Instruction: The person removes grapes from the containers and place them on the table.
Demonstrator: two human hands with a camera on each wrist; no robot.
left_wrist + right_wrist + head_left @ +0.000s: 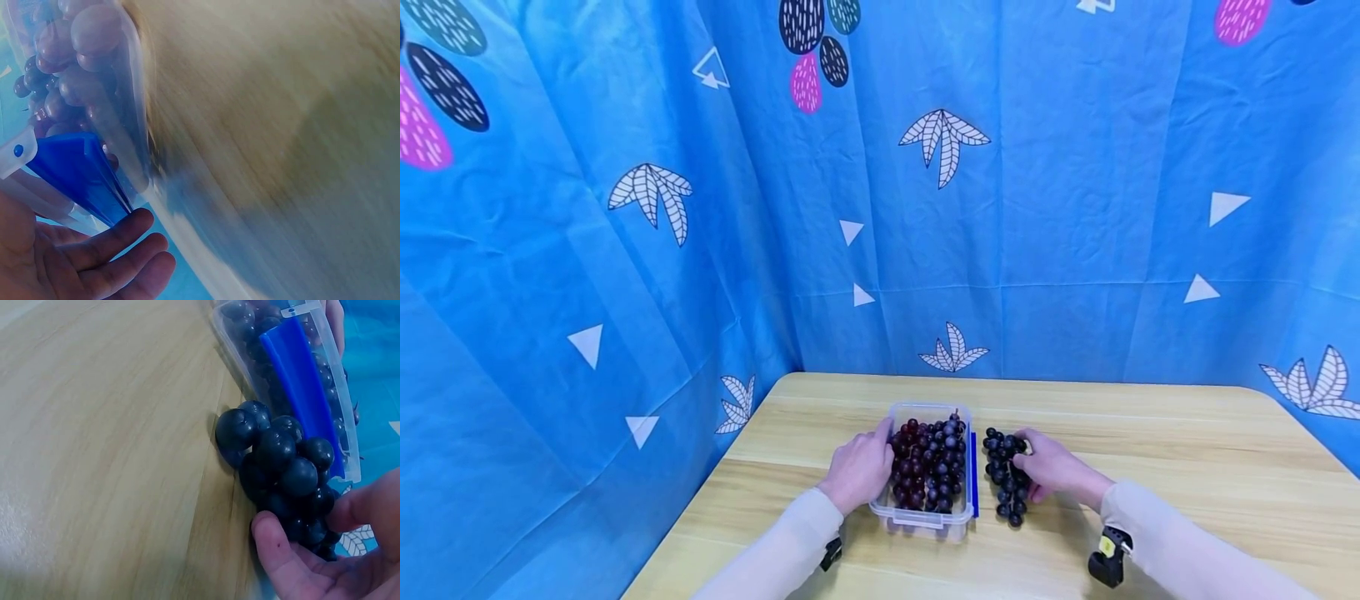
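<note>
A clear plastic container [917,518] on the table holds dark red grapes [908,479] on its left and blue-black grapes [945,458] on its right. My left hand [859,467] holds the container's left side. In the left wrist view, the fingers of that hand [103,256] reach beneath a blue latch [78,172]; the thumb is hidden there. To the right of the container, a bunch of black grapes [1002,471] lies at the table surface, gripped by my right hand [1048,465]. Its thumb and fingers [275,547] pinch the lower grapes of the bunch [281,456].
The container's blue right-hand latch [975,475] hangs down beside the bunch. Light wood tabletop [1195,467] spreads around both hands. A blue patterned curtain [1067,208] hangs behind the table and along the left. Each wrist bears a dark strapped-on device [1108,557].
</note>
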